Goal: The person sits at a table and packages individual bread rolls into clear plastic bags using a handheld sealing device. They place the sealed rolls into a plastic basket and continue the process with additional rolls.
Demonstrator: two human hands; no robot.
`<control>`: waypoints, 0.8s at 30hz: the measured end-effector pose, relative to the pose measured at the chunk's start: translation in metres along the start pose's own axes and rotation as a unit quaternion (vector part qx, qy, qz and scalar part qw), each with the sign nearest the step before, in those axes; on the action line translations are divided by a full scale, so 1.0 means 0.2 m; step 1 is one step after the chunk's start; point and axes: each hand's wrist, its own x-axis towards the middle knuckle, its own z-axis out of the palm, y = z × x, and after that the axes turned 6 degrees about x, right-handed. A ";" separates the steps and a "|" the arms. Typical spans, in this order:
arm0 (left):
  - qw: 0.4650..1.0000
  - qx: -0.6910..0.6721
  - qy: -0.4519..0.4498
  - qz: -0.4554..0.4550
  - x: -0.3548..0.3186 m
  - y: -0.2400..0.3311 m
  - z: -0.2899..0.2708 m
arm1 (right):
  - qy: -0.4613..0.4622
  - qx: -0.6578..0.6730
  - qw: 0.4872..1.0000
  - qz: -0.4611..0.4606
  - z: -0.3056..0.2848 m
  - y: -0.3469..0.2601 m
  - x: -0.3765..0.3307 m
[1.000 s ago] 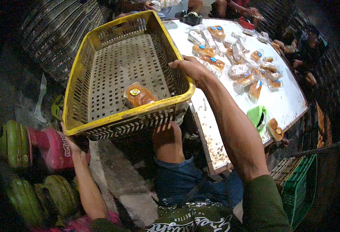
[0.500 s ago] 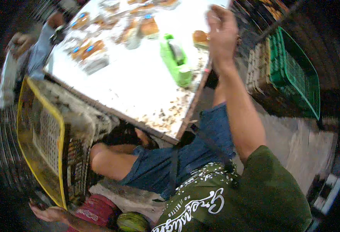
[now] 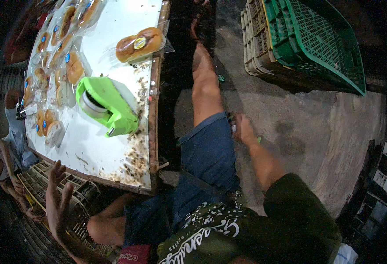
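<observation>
Head view. The left hand (image 3: 58, 193) hangs below the surface's (image 3: 110, 149) near edge, fingers (image 3: 57, 169) spread open and holding nothing, just above one yellow crate (image 3: 35, 187). The right hand (image 3: 242, 128) rests beside the right thigh over the concrete floor (image 3: 316, 127); whether its fingers grip anything cannot be told. On the surface stand one green tape dispenser (image 3: 107, 105), one wrapped bun (image 3: 139, 44) near the edge, and about a dozen wrapped buns (image 3: 57, 75) farther left. Two stacked crates, one green (image 3: 316, 39), lie on the floor.
</observation>
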 end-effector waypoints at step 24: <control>0.984 -0.032 0.075 0.161 0.07 -0.36 0.69 | -0.128 0.672 0.631 -0.365 -1.41 -2.10 -0.25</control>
